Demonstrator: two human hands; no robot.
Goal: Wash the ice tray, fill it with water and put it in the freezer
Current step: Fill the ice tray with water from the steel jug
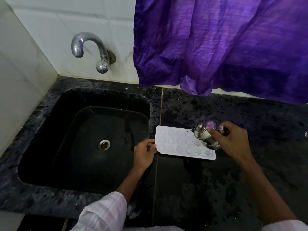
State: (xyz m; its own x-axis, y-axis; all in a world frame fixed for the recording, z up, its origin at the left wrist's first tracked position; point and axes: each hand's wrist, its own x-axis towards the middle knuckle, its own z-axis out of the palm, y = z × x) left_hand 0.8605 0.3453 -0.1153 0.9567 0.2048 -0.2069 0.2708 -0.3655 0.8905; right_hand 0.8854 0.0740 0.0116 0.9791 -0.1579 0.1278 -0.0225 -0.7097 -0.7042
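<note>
A white ice tray with heart-shaped cells lies flat on the black speckled counter, just right of the sink. My left hand grips the tray's left edge. My right hand holds a small steel jug by its handle, tilted over the tray's right end with its spout pointing left. Whether water is flowing from the jug is too faint to tell.
A black sink with a steel drain sits left of the tray. A chrome tap juts from the white tiled wall above it. A purple curtain hangs over the counter's back edge. The counter looks wet.
</note>
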